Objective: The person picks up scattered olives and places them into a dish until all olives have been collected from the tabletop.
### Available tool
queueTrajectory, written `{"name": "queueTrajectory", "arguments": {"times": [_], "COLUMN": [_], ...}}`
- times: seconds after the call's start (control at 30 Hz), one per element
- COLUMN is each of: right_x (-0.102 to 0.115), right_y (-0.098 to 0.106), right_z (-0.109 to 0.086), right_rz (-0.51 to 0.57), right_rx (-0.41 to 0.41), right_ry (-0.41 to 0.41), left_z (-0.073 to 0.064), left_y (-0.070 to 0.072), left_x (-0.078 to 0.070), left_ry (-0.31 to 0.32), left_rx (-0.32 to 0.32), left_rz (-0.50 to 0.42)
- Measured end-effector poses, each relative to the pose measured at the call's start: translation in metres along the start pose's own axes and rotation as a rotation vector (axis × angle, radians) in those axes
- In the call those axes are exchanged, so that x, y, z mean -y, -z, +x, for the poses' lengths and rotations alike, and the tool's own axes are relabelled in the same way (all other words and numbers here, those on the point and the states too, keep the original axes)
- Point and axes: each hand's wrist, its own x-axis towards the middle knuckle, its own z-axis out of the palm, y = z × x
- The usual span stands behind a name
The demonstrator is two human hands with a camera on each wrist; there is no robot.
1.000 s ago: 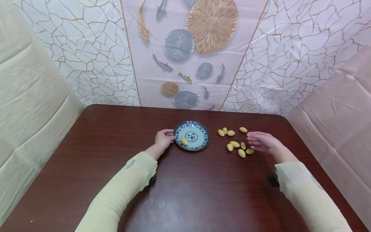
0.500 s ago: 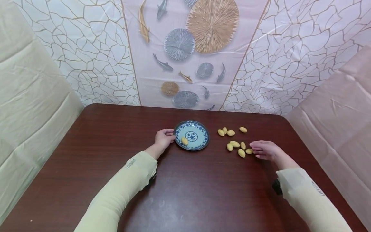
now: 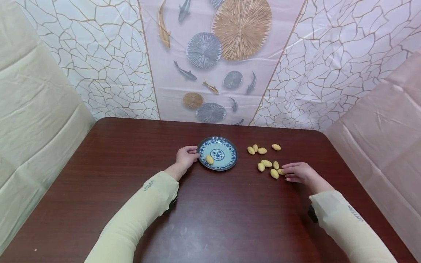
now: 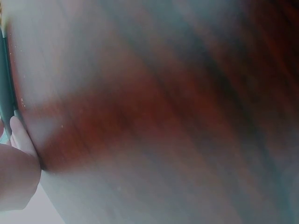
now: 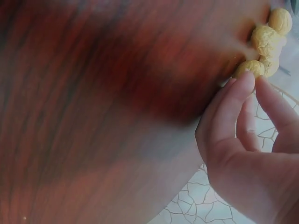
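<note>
A blue-and-white patterned plate (image 3: 227, 160) lies mid-table, with one yellow, wrinkled walnut (image 3: 209, 159) on its left part. My left hand (image 3: 186, 157) holds the plate's left rim between thumb and fingers; the left wrist view catches only part of this hand (image 4: 18, 172) and the plate's dark edge (image 4: 6, 84). At the right, my right hand (image 3: 300, 173) pinches the rightmost walnut (image 3: 281, 171) of the near cluster with thumb and fingertips. In the right wrist view these fingertips meet at that walnut (image 5: 250, 68), partly covering it.
Next to the pinched one lie several more walnuts (image 3: 274, 173). Farther back are three close together, including a walnut (image 3: 262, 151), and a single walnut (image 3: 276, 147). The dark brown table (image 3: 210, 212) ends at a patterned cloth backdrop (image 3: 210, 91).
My right hand has come nearer along the table, then slightly left, and its fingertips now meet at the rightmost walnut, nudged slightly left. The left hand and plate stay put.
</note>
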Motion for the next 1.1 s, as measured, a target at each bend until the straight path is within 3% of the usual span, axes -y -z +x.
{"name": "queueTrajectory", "arguments": {"times": [0.3, 0.67, 1.1], "right_x": [0.0, 0.002, 0.032], "right_y": [0.0, 0.004, -0.012], "right_z": [-0.001, -0.003, 0.001], "right_rz": [-0.002, 0.124, 0.148], "right_rx": [-0.006, 0.05, 0.104], "right_ry": [0.008, 0.009, 0.076], "left_z": [-0.002, -0.001, -0.001], "left_y": [0.0, -0.001, 0.0], "left_x": [-0.001, 0.0, -0.001], "left_ry": [0.0, -0.009, -0.005], "left_rx": [0.004, -0.002, 0.004], "left_rz": [0.001, 0.006, 0.022]}}
